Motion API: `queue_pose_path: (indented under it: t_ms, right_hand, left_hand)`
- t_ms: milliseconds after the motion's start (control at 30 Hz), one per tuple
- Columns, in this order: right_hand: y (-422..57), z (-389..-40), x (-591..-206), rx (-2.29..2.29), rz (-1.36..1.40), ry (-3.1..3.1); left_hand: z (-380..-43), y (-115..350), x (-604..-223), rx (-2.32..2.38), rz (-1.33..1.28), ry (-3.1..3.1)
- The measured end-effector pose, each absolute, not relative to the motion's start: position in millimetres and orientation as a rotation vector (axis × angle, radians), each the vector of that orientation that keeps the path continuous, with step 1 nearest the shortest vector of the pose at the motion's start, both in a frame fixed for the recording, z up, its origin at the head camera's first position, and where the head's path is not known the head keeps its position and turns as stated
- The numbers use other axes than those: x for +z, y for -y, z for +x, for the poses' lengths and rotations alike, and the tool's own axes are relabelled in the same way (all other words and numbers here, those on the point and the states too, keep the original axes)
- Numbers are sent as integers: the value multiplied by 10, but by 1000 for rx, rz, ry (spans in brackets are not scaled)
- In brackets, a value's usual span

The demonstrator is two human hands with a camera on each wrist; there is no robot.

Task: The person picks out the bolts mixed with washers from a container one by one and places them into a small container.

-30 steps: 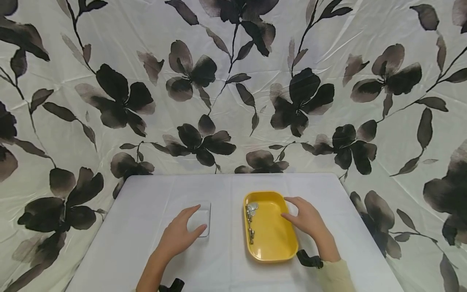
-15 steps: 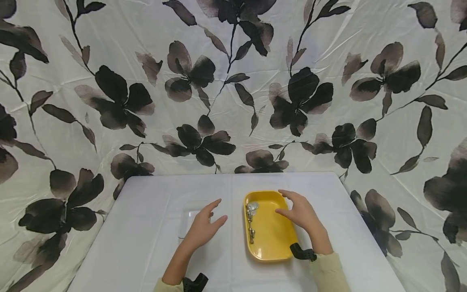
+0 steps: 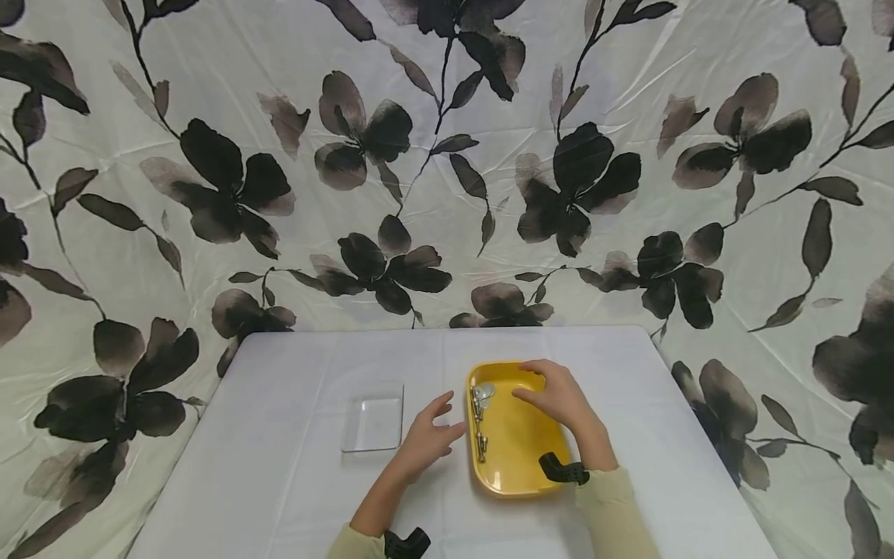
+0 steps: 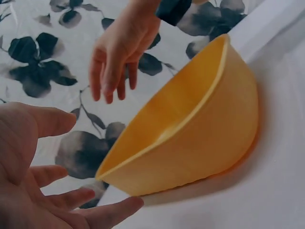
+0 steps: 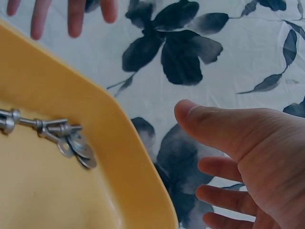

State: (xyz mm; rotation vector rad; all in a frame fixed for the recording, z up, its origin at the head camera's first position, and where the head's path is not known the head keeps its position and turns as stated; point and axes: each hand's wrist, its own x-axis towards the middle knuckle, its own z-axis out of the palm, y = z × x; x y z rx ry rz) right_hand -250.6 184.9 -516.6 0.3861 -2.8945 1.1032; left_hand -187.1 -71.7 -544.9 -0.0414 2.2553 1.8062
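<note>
A yellow tray (image 3: 513, 473) stands on the white table, right of the middle. Along its left side lie several metal bolts (image 3: 479, 435) and a few round washers (image 3: 485, 393), which show closer in the right wrist view as washers (image 5: 81, 150). My left hand (image 3: 426, 439) is just left of the tray, fingers spread and holding nothing; in the left wrist view this hand (image 4: 43, 176) is near the tray's outer wall (image 4: 205, 138). Over the tray's right part hovers my right hand (image 3: 562, 396), its fingers relaxed and nothing in them.
A shallow clear square container (image 3: 373, 423) sits on the table (image 3: 293, 481) left of my left hand. Behind the table's far edge hangs a white cloth with dark flowers (image 3: 391, 272). Black camera mounts (image 3: 408, 543) are on both wrists.
My left hand has moved right, away from the clear container and up to the tray's left side. My right hand has shifted left, further over the tray. Tray and metal parts stay put.
</note>
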Motion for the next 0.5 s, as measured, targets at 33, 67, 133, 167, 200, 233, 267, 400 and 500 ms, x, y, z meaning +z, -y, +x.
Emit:
queue_pose_path:
  t_ms: [33, 67, 133, 167, 200, 233, 267, 400, 500]
  right_hand:
    - [-1835, -2517, -5178, 1117, 392, 2889]
    - [-1824, -2527, -5195, 1127, 397, 2885]
    - [-1794, -2552, -5224, 1162, 397, 2880]
    - [-1779, -2568, -5246, 1170, 401, 2880]
    - [-1759, -2577, -5259, 1183, 408, 2877]
    - [-1739, -2587, -5274, 1196, 413, 2876]
    - [-1717, -2598, -5290, 1209, 417, 2877]
    - [-1615, -2633, -5358, 1259, 447, 2884]
    - [-1543, -2652, -5445, 1295, 488, 2900]
  left_hand:
    - [-1869, 702, -5481, 1823, -46, -2237]
    - [-1866, 689, -5511, 1841, -51, -2213]
    - [-1857, 662, -5571, 1860, -58, -2178]
    - [-1850, 649, -5597, 1867, -63, -2165]
    - [-1841, 636, -5623, 1875, -64, -2151]
    - [-1829, 622, -5649, 1876, -68, -2143]
    - [-1817, 610, -5672, 1883, -72, -2129]
    - [-1759, 560, -5754, 1936, -53, -2071]
    - [-1711, 530, -5820, 1988, -37, -1984]
